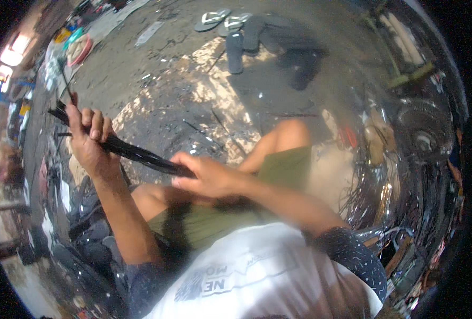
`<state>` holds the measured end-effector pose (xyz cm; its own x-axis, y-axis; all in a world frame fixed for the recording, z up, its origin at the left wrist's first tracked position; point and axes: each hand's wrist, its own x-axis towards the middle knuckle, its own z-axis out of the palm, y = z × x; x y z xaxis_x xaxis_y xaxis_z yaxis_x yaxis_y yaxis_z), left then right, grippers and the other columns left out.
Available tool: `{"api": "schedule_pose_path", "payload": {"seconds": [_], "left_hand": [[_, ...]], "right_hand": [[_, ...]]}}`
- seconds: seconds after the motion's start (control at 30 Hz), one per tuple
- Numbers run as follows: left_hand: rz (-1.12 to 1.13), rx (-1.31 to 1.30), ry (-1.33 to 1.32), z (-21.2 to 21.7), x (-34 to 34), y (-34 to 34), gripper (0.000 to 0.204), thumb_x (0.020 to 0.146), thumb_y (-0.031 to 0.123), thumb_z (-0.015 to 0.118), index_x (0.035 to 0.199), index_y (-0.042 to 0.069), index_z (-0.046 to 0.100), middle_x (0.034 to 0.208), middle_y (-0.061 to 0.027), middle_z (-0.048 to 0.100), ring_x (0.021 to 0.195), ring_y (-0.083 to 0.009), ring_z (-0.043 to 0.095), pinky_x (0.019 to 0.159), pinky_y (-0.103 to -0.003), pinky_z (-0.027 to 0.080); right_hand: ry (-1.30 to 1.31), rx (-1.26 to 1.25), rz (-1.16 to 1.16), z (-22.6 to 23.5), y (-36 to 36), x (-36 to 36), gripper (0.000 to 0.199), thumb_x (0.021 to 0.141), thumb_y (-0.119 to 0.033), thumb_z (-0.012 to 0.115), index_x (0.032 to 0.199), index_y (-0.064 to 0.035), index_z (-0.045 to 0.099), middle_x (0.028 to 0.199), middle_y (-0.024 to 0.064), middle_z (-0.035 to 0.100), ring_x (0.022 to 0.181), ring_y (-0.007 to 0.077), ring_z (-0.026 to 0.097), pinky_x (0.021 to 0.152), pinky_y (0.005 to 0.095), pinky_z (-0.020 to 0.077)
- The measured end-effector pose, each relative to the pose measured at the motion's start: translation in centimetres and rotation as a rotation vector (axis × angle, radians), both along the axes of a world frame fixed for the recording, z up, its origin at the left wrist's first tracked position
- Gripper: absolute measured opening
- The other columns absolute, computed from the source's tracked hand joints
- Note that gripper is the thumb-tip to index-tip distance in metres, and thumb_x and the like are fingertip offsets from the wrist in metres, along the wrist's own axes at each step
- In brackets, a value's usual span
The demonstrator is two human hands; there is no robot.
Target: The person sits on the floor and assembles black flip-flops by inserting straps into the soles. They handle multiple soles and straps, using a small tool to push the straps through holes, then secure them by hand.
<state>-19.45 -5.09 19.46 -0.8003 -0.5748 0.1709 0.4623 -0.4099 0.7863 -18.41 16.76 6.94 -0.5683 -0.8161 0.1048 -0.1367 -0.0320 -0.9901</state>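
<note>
My left hand [90, 139] is closed around a long black strip of rubber-like material [135, 153], gripping it near its upper left end, where thin black ends stick out above my fingers. My right hand [206, 175] clasps the same strip at its lower right end, above my lap. The strip runs taut and slanted between both hands. I sit with bare knees and green shorts [278, 170], and my forearms come in from below.
Several flip-flops [235, 32] lie on the dirty concrete floor ahead. A fan [422, 139] and tangled wires sit at the right. Dark bags and black material pile up at my left [87, 228]. Coloured containers [76, 45] stand far left.
</note>
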Motion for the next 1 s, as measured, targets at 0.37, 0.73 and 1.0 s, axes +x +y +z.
{"api": "schedule_pose_path", "payload": {"seconds": [0.37,0.73,1.0], "left_hand": [[-0.294,-0.260,-0.321,-9.1,4.1,2.5,0.126,0.077,0.074,0.074,0.164,0.007,0.011,0.129,-0.0230,0.067,0.128,-0.0340,0.061,0.108,-0.048,0.049],[-0.244,-0.402,-0.379,-6.5,1.4,2.3,0.040,0.109,0.042,0.050,0.134,0.011,0.050,0.075,-0.0007,0.055,0.052,-0.0077,0.049,0.047,-0.023,0.041],[-0.361,-0.460,-0.419,-6.0,1.1,5.1,0.034,0.110,0.032,0.051,0.126,0.003,0.057,0.092,-0.0068,0.069,0.075,-0.0156,0.070,0.068,-0.030,0.059]], "right_hand": [[0.211,-0.088,-0.290,-4.0,-6.0,-1.8,0.041,0.088,-0.018,0.072,0.122,-0.0047,0.054,0.091,0.0256,0.070,0.082,0.0469,0.069,0.069,0.0490,0.0540],[0.059,-0.166,-0.373,4.1,-1.9,-8.4,0.045,0.095,-0.021,0.075,0.132,-0.0006,0.061,0.117,0.0147,0.071,0.101,0.0197,0.069,0.088,0.0340,0.0558],[0.074,-0.157,-0.436,11.7,-0.4,-11.8,0.034,0.101,-0.014,0.066,0.132,-0.0004,0.064,0.103,0.0072,0.074,0.085,0.0112,0.070,0.075,0.0271,0.0580]]}}
